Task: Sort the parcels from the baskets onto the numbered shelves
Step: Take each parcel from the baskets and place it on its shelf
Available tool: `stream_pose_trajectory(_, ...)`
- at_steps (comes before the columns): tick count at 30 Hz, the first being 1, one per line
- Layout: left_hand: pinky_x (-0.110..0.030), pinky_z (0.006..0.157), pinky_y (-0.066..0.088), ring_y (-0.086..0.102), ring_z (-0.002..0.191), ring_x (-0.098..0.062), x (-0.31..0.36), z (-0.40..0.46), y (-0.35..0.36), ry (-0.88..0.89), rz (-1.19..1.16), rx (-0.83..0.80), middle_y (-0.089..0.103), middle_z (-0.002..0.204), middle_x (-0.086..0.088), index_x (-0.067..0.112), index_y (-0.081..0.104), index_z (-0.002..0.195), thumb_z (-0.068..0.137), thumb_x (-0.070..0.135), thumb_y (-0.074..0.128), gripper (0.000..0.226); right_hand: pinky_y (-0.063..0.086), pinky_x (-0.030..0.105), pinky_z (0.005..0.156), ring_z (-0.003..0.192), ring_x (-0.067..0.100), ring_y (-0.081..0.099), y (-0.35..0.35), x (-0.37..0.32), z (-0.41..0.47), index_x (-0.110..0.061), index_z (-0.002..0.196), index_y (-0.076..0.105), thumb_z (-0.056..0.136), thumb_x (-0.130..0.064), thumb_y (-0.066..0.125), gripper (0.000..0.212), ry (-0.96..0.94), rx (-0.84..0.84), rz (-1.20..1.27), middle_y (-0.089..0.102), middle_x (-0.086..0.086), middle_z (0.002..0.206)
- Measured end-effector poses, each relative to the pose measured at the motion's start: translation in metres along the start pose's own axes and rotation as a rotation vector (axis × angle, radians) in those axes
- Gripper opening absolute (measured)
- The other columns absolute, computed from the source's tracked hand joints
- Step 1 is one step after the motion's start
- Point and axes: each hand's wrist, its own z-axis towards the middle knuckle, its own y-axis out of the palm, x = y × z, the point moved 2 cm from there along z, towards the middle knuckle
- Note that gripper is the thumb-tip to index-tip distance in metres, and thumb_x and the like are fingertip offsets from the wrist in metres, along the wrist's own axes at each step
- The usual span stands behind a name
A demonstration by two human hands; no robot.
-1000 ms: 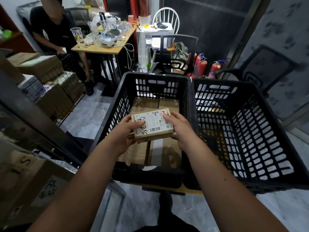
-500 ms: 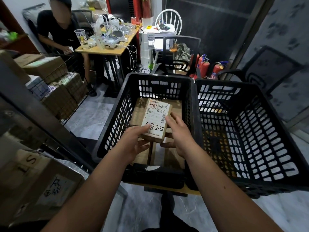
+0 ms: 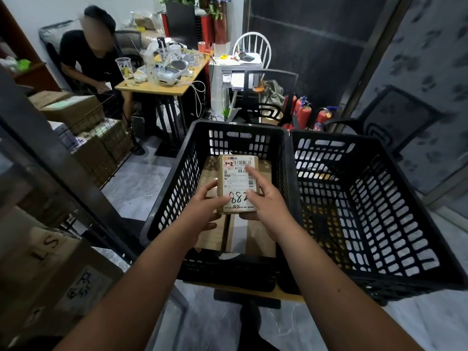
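One parcel (image 3: pixel 238 183) is gripped by two hands, left hand (image 3: pixel 202 209) and right hand (image 3: pixel 266 203), over the left of two baskets (image 3: pixel 286 158). Its label is marked "1-2", "507 N705" and handwritten "882".

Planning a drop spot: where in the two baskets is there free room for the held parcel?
Right basket looks bare across its floor, walled by black lattice; its far corner is dim. Left basket is crowded: flat boxes cover its floor. Both hands, left hand and right hand, hold the parcel above them.
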Motion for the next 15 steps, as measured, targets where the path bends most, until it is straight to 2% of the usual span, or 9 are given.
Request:
stream_pose_trajectory(2, -0.042, 0.090, 0.051, 0.063, 0.114, -0.023, 0.006, -0.003, -0.005, 0.030, 0.073, -0.001, 0.070, 0.120, 0.005, 0.056, 0.056, 0.131, 0.094, 0.026, 0.074, 0.051, 0.064, 0.036, 0.080, 0.115, 0.025, 0.070, 0.001, -0.003, -0.004, -0.058, 0.141, 0.054, 0.102, -0.008, 0.063, 0.064, -0.022, -0.021, -0.025, 0.051, -0.007, 0.152)
stream_pose_trajectory(4, -0.033, 0.077, 0.046, 0.062, 0.104, -0.015, 0.014, -0.006, -0.012, 0.093, 0.159, 0.025, 0.073, 0.111, 0.010, 0.046, 0.059, 0.136, 0.099, 0.015, 0.064, 0.048, 0.062, 0.029, 0.075, 0.112, 0.021, 0.070, 0.003, -0.006, -0.008, -0.056, 0.146, 0.050, 0.096, -0.003, 0.071, 0.076, -0.031, -0.033, -0.047, 0.054, -0.008, 0.146)
stream_pose_trajectory(6, -0.028, 0.074, 0.045, 0.066, 0.097, -0.009, 0.022, -0.010, -0.018, 0.165, 0.234, 0.059, 0.073, 0.119, 0.008, 0.037, 0.062, 0.134, 0.100, 0.005, 0.056, 0.047, 0.061, 0.026, 0.072, 0.106, 0.018, 0.072, 0.003, -0.008, -0.013, -0.053, 0.149, 0.047, 0.092, 0.002, 0.073, 0.083, -0.040, -0.047, -0.049, 0.055, -0.009, 0.142)
stream_pose_trajectory(7, -0.028, 0.079, 0.048, 0.066, 0.104, -0.009, 0.024, -0.012, -0.021, 0.199, 0.280, 0.078, 0.069, 0.127, 0.004, 0.035, 0.062, 0.135, 0.100, 0.003, 0.056, 0.047, 0.061, 0.026, 0.072, 0.105, 0.017, 0.073, 0.004, -0.008, -0.016, -0.053, 0.150, 0.047, 0.092, 0.003, 0.073, 0.084, -0.040, -0.057, -0.042, 0.055, -0.009, 0.142)
stream_pose_trajectory(9, -0.035, 0.093, 0.051, 0.061, 0.118, -0.014, 0.024, -0.017, -0.026, 0.269, 0.389, 0.119, 0.062, 0.134, 0.003, 0.034, 0.061, 0.137, 0.100, 0.010, 0.062, 0.045, 0.061, 0.026, 0.073, 0.102, 0.013, 0.074, 0.006, -0.008, -0.022, -0.054, 0.149, 0.048, 0.092, 0.004, 0.072, 0.085, -0.036, -0.074, -0.025, 0.055, -0.009, 0.143)
stream_pose_trajectory(11, -0.042, 0.102, 0.053, 0.059, 0.123, -0.013, 0.020, -0.022, -0.030, 0.323, 0.462, 0.142, 0.061, 0.138, 0.005, 0.035, 0.059, 0.142, 0.101, 0.023, 0.067, 0.044, 0.061, 0.025, 0.074, 0.100, 0.008, 0.075, 0.009, -0.007, -0.028, -0.054, 0.150, 0.047, 0.093, 0.004, 0.072, 0.084, -0.037, -0.088, -0.024, 0.054, -0.009, 0.145)
stream_pose_trajectory(13, -0.038, 0.098, 0.054, 0.060, 0.118, -0.008, 0.017, -0.030, -0.030, 0.362, 0.514, 0.176, 0.060, 0.140, 0.007, 0.035, 0.055, 0.147, 0.101, 0.029, 0.067, 0.047, 0.061, 0.026, 0.076, 0.100, 0.005, 0.074, 0.010, -0.007, -0.031, -0.052, 0.150, 0.048, 0.093, 0.005, 0.071, 0.084, -0.046, -0.096, -0.016, 0.052, -0.010, 0.147)
stream_pose_trajectory(15, -0.024, 0.088, 0.051, 0.059, 0.112, -0.004, 0.016, -0.039, -0.030, 0.398, 0.536, 0.233, 0.059, 0.138, 0.009, 0.031, 0.053, 0.149, 0.101, 0.027, 0.068, 0.051, 0.063, 0.031, 0.080, 0.103, 0.008, 0.074, 0.013, -0.008, -0.033, -0.052, 0.149, 0.050, 0.092, 0.007, 0.071, 0.085, -0.067, -0.106, -0.015, 0.053, -0.011, 0.146)
